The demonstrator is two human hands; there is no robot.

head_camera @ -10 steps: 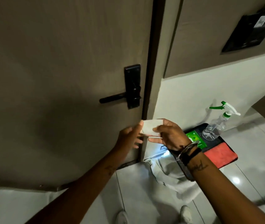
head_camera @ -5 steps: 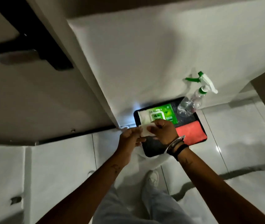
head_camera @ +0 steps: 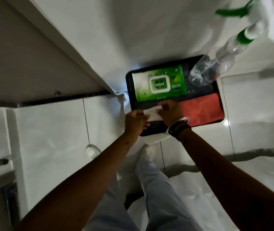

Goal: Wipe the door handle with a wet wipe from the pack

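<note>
wipe point(head_camera: 153, 115) pinched in left hand point(head_camera: 135, 122) and right hand point(head_camera: 169, 112) grip (above tray point(head_camera: 151, 130)).

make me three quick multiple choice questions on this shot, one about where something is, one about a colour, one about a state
1. Where is the wipe pack?
A. on the black tray
B. on the bare floor
C. in the left hand

2. What colour is the cloth on the tray?
A. blue
B. red-orange
C. yellow

3. How is the white wipe held?
A. by the right hand alone
B. it lies loose on the tray
C. between the left hand and the right hand

Answers: 1 A, the pack lies flat inside the tray; 2 B, the cloth is red-orange; 3 C, fingers of both hands pinch the wipe.
</note>
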